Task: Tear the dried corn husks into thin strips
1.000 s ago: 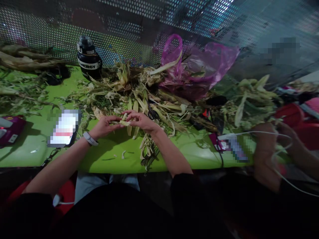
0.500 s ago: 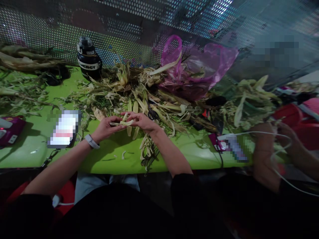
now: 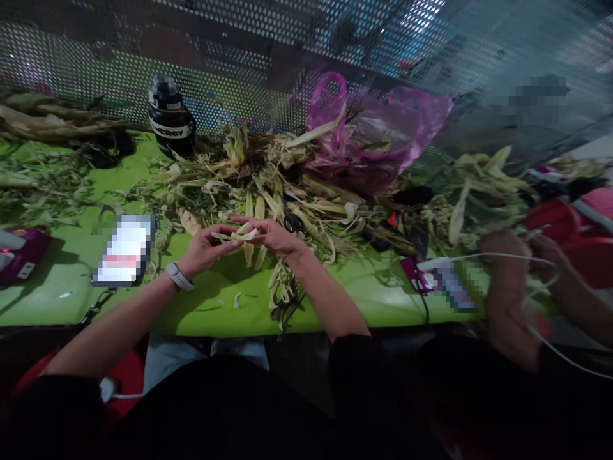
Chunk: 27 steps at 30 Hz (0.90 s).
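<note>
Pale corn husk strips [image 3: 243, 236] lie crossed between my two hands, just above the front of the green table [image 3: 211, 306]. My left hand [image 3: 207, 246], with a white band on its wrist, pinches them from the left. From the right, my right hand [image 3: 274, 236] grips the same strips, its fingertips close to those of the left. How the strips join is too small to make out. Right behind my hands spreads a heap of dry husks and leaves [image 3: 225, 167]. Black-handled scissors [image 3: 293, 221] rest on it beside my right hand. Small husk scraps [image 3: 237, 299] lie in front.
A lit phone [image 3: 123, 250] lies left of my hands, near a purple power strip [image 3: 23, 255]. Behind stand a dark bottle [image 3: 171, 128], a pink plastic bag [image 3: 368, 169] and a perforated metal screen [image 3: 239, 70]. At right are another person's hands [image 3: 550, 255] and a white cable [image 3: 498, 254].
The husk piece that stuck upward between my hands now lies flatter across the other strip. My left hand has shifted slightly; the rest of the table looks the same.
</note>
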Motion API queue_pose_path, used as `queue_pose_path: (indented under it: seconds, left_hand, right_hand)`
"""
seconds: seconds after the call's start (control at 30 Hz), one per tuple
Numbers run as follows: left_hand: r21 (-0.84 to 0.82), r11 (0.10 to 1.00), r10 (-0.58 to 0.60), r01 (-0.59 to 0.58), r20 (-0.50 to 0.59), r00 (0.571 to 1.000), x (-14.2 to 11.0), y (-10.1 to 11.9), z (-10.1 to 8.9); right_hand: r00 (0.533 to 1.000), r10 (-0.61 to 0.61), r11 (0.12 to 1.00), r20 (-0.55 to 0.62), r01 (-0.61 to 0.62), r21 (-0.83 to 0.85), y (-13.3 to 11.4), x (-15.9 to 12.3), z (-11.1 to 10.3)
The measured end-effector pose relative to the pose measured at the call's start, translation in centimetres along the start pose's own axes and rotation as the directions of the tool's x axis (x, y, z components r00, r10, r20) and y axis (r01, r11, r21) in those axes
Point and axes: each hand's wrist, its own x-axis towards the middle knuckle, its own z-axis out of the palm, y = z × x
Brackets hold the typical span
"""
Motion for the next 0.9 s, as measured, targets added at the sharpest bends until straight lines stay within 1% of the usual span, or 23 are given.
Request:
queue_pose_path:
  seconds: [0.13,0.27,0.37,0.5,0.53,0.6,0.63,0.7,0.77,0.83,0.9]
  left_hand:
    - [-0.034,0.999,-0.009,0.010,0.022,1.000,-0.1,-0.1,0.1]
    - [0.009,1.000,0.025,-0.025,0.002,1.000,-0.1,-0.1,-0.2]
    - [0.031,0.999,0.011,-0.011,0.017,1.000,0.1,0.1,-0.5]
    - [0.016,0.995,-0.101,0.100,0.080,0.992,0.2,0.3,-0.6]
    - [0.013,0.992,-0.128,0.127,0.098,0.987,0.2,0.3,-0.6]
    - [0.014,0.987,-0.162,0.162,0.124,0.979,0.2,0.2,-0.6]
    - [0.018,0.985,-0.173,0.172,0.138,0.975,0.2,0.2,-0.7]
    - [0.017,0.983,-0.181,0.180,0.172,0.968,0.2,0.1,-0.8]
    - [0.007,0.983,-0.178,0.181,0.215,0.960,0.3,0.0,-1.1]
    - [0.010,0.983,-0.180,0.183,0.250,0.951,0.4,-0.1,-1.4]
    - [0.009,0.981,-0.188,0.193,0.272,0.944,0.5,0.0,-1.5]
  right_hand:
    - [1.000,0.011,1.000,0.009,-0.011,0.006,0.1,0.1,0.5]
    - [1.000,0.001,1.000,-0.017,-0.002,-0.029,0.1,0.1,1.1]
    - [0.999,-0.036,0.985,-0.036,0.030,-0.168,-0.4,-0.1,1.3]
    - [0.999,-0.007,0.926,-0.047,-0.011,-0.378,-1.4,-0.9,1.5]
    - [0.998,-0.018,0.892,-0.061,-0.012,-0.452,-1.6,-1.0,1.6]
    - [0.990,-0.112,0.778,-0.085,0.034,-0.627,-1.6,-1.2,1.9]
    - [0.982,-0.176,0.705,-0.070,0.076,-0.705,-1.6,-1.2,2.0]
    - [0.963,-0.268,0.581,0.004,0.165,-0.797,-1.3,-1.1,2.1]
    - [0.955,-0.288,0.502,0.076,0.218,-0.837,-1.2,-1.1,2.3]
    - [0.956,-0.280,0.422,0.081,0.199,-0.885,-1.2,-1.2,2.4]
    - [0.957,-0.280,0.320,0.076,0.168,-0.932,-1.4,-1.3,2.6]
